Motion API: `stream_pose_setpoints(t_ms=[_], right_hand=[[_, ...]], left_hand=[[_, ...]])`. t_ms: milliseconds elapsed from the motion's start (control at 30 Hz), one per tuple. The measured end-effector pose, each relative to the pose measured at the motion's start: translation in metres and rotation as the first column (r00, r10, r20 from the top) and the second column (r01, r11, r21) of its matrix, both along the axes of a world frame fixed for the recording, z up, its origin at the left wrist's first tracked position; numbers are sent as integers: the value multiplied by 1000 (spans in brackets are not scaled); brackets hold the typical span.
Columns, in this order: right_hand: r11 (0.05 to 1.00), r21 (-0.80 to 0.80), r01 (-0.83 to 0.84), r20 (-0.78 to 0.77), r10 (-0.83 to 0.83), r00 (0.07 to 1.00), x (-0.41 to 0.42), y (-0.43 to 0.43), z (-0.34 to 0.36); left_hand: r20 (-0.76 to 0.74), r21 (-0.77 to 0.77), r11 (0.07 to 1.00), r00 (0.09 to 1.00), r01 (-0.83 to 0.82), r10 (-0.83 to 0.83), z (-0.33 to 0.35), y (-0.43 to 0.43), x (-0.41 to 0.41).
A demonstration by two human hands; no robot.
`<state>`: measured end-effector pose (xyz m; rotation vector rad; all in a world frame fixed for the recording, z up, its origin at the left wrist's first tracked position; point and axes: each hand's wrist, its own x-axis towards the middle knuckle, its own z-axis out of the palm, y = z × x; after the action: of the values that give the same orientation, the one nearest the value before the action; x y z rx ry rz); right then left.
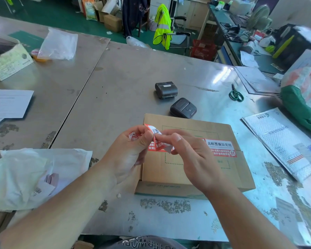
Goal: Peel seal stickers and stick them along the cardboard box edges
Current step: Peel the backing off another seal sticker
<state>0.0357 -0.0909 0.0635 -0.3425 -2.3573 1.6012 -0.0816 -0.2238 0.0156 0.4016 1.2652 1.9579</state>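
Note:
A flat brown cardboard box (205, 169) lies on the metal table in front of me. One red-and-white seal sticker (221, 148) is stuck across its top right edge. Above the box's left part, both hands hold a second red-and-white seal sticker (157, 141) that is curled and partly bent. My left hand (131, 151) pinches its left side with more sticker showing inside the palm. My right hand (190, 155) pinches its upper right corner between thumb and forefinger.
Two small black label printers (166, 89) (183, 107) sit beyond the box. Green-handled scissors (236, 94) lie to the right, and a bubble mailer (287, 142) lies at the right edge. A white plastic bag (31, 173) with papers lies at my left.

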Motion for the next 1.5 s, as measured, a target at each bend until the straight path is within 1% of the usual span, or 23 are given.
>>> stream_pose_setpoints(t_ms=[100, 200, 300, 500, 700, 967, 1133, 1233, 1367, 1500], right_hand=[[1000, -7, -3, 9, 3, 1000, -2, 1, -1], [998, -56, 12, 5, -12, 1000, -4, 4, -3], [998, -56, 6, 18, -5, 1000, -6, 6, -3], [1000, -11, 0, 31, 1, 1000, -9, 9, -3], [995, 92, 25, 27, -28, 999, -9, 15, -5], [986, 162, 44, 25, -49, 998, -9, 17, -7], [990, 133, 51, 60, -59, 996, -9, 18, -5], [994, 98, 44, 72, -51, 996, -10, 16, -4], [996, 89, 20, 67, -26, 997, -12, 15, -4], [995, 98, 19, 71, -26, 997, -13, 16, -5]], left_hand=[[-4, -4, 1000, 1000, -3, 3, -1, 1, -2], [-5, 15, 1000, 1000, 13, -13, 0, -1, -1], [-2, -1, 1000, 1000, 28, -28, 3, -6, -1], [-2, -43, 999, 1000, 15, -16, 6, -6, -2], [16, -58, 998, 999, 30, -29, 7, -2, -3], [-11, -71, 997, 1000, 26, -27, 3, 3, -7], [-9, -85, 996, 1000, 25, -25, 6, 6, -7], [-34, -62, 997, 999, 36, -38, 9, 6, -6], [-95, -50, 997, 993, 59, -64, 13, 5, -5], [-84, -64, 997, 996, 38, -43, 10, 5, -5]])
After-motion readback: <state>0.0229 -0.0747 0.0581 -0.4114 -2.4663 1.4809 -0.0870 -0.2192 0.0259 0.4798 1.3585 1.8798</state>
